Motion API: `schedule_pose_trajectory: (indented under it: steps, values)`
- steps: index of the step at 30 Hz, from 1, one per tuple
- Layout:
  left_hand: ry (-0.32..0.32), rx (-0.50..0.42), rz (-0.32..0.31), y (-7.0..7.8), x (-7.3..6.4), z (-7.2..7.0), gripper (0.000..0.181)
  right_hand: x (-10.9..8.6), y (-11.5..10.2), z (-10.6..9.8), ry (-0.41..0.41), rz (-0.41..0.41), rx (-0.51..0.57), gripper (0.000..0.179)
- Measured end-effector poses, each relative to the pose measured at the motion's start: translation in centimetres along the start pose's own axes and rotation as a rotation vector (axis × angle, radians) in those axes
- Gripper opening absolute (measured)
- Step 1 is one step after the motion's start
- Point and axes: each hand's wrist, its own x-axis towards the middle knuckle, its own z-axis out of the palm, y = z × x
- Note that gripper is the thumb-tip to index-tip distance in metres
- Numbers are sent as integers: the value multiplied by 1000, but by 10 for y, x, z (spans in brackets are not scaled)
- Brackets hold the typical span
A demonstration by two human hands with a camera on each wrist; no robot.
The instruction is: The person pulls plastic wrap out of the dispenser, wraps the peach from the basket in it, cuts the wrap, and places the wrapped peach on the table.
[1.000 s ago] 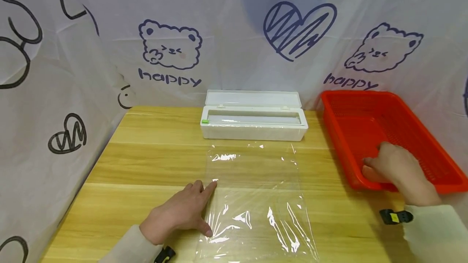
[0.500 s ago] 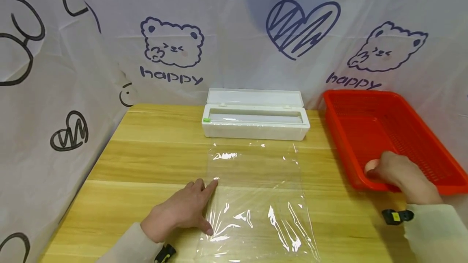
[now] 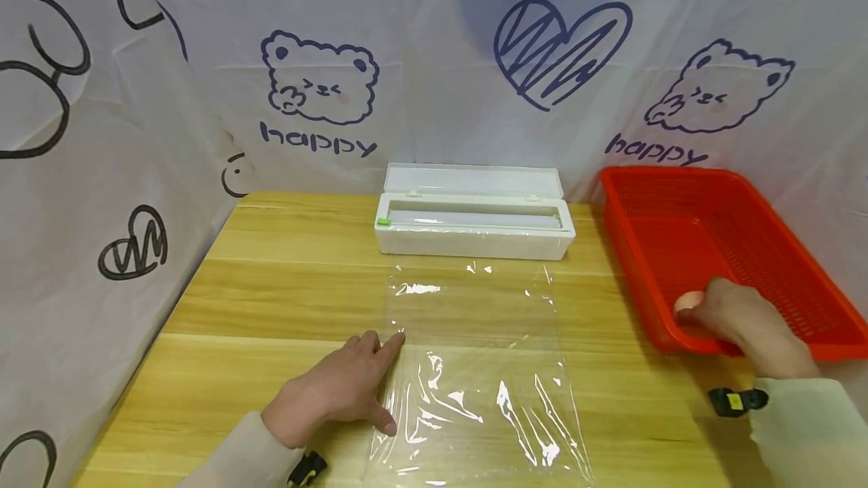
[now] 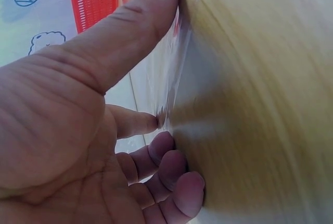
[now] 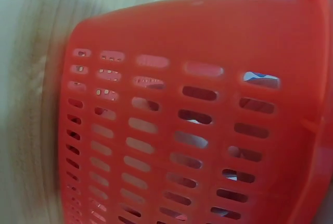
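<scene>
In the head view my left hand (image 3: 339,390) rests at the left edge of a sheet of clear cling film (image 3: 475,367) spread on the table. Its index finger and thumb are stretched out and touch the film. The left wrist view shows the film's edge (image 4: 169,83) lifted in a crease by the thumb and index finger, the other fingers loosely bent. My right hand (image 3: 739,315) reaches into the near left corner of a red plastic basket (image 3: 631,262). It holds a pale orange, rounded thing (image 3: 688,302), mostly hidden by the fingers; its kind is unclear.
A white cling film box (image 3: 475,243) with raised lid and green slider (image 3: 383,222) stands at the table's back; the film runs from it. Printed cloth (image 3: 441,96) hangs behind. The slotted basket wall (image 5: 171,130) fills the right wrist view, hiding that hand.
My right hand has turned slightly and the rounded thing now shows higher, above its fingers. Fresh creases appear in the film beside my left thumb, which has shifted slightly.
</scene>
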Motion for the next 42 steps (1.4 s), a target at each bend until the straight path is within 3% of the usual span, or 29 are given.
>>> schedule_pose_trajectory:
  steps: [2, 6, 10, 15, 19, 21, 24, 30, 33, 38, 42]
  values:
    - [-2, -2, 0, 0, 0, 0, 133, 0, 2, 1, 41, -21, -6, 35]
    - [-3, 2, 0, 0, 0, 0, 134, 0, 4, 0, 136, -79, -1, 53]
    - [-9, 7, -4, 0, 0, 0, 134, -5, -3, 0, 293, -122, 30, 69]
    - [-16, 5, -11, 1, 1, -1, 134, -24, -29, 1, 581, -164, 130, 68]
    - [-17, 4, -14, 1, 1, -1, 133, -43, -59, 4, 751, -253, 190, 65]
    - [-19, 2, -16, 0, 1, 0, 133, -53, -75, 8, 792, -309, 191, 66]
    - [-21, -1, -17, 0, 1, 0, 133, -66, -98, 20, 807, -398, 178, 67]
    - [-12, -6, -24, 1, 3, 0, 131, -86, -133, 53, 758, -592, 189, 71]
    - [-13, -8, -30, 2, 3, 0, 130, -92, -146, 69, 666, -641, 182, 72]
    - [-20, -6, -32, 3, 4, 0, 130, -103, -163, 96, 471, -634, 169, 69]
    - [-18, -11, -32, 2, 3, 1, 131, -112, -176, 118, 383, -666, 146, 68]
